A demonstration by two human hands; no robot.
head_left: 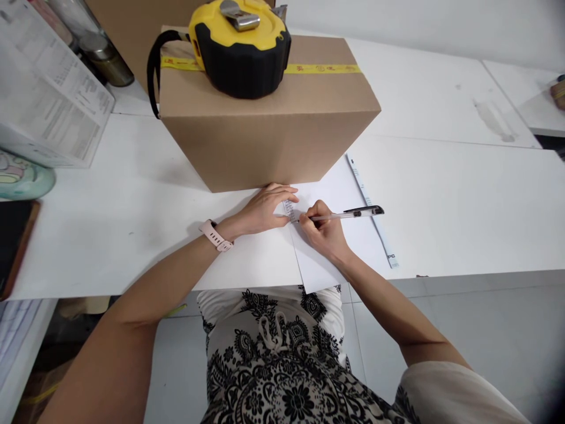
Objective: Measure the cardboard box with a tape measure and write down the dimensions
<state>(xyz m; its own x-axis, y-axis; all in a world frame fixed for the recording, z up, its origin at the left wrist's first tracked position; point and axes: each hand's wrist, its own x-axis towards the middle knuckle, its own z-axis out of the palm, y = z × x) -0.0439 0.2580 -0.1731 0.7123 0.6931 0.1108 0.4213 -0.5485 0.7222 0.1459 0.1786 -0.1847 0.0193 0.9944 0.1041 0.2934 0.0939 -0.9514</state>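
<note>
In my right hand (pixel 324 232) is a pen (pixel 339 215) with a clear barrel and black cap on its back end. Its tip points left, at or just above a white sheet of paper (pixel 318 271) that bears several short lines of handwriting near its left edge. My left hand (pixel 267 210) rests at the sheet's left edge, fingers stretched and thumb apart, holding nothing. Just beyond both hands stands a brown cardboard box (pixel 265 147) sealed with yellow printed tape. On top of it sits a yellow and black tape measure (pixel 242 50) with a black wrist strap.
A pale blue printed strip (pixel 373 212) lies along the sheet's right side on the white table (pixel 463 206). To the left are a printed white carton (pixel 48 88), a lidded glass jar (pixel 103 59), a green item (pixel 26 176) and a dark phone-like object (pixel 15 241).
</note>
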